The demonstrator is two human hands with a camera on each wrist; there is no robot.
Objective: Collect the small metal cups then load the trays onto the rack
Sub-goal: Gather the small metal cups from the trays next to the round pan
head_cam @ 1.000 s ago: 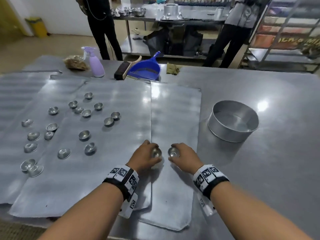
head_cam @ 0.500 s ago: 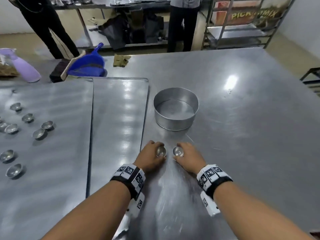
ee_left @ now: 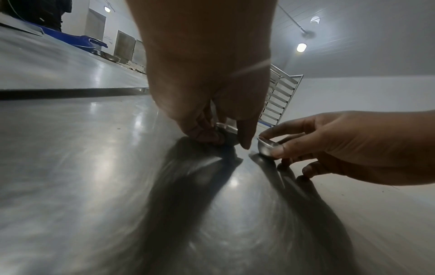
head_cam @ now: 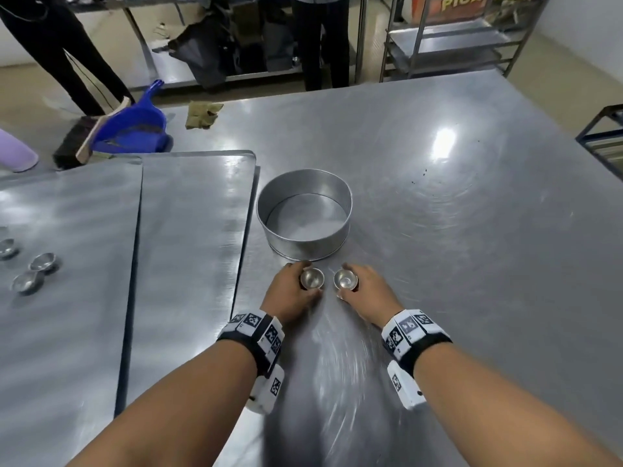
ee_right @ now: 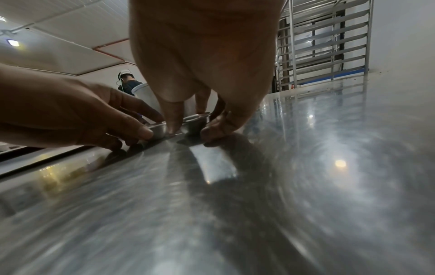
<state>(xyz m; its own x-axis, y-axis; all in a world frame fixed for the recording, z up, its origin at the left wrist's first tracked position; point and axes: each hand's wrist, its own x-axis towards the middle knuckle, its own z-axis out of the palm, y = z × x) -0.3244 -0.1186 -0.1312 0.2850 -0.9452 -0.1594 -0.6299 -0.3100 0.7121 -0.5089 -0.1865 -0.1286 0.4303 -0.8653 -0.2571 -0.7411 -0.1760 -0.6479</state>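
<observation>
Each of my hands pinches one small metal cup low over the steel table (head_cam: 472,247), just in front of the round metal pan (head_cam: 305,215). The left hand (head_cam: 296,291) holds the left cup (head_cam: 312,278) (ee_left: 227,130) between thumb and fingers. Beside it, the right hand (head_cam: 365,291) holds the right cup (head_cam: 345,279) (ee_right: 195,121) the same way. The two cups are a short gap apart. Flat trays (head_cam: 188,237) lie to the left, and three more small cups (head_cam: 42,261) show on the far-left tray. The rack (head_cam: 448,35) stands beyond the table's far edge.
A blue dustpan (head_cam: 135,129) with a brush, a folded cloth (head_cam: 202,114) and a lilac bottle (head_cam: 15,151) lie at the table's far left. Two people stand beyond the table. A dark frame (head_cam: 603,136) is at the right edge. Bare tabletop spreads right of the pan.
Both hands have carried their cups from over the flat tray rightward onto the bare table, ending close in front of the round pan. The head view swung right with them.
</observation>
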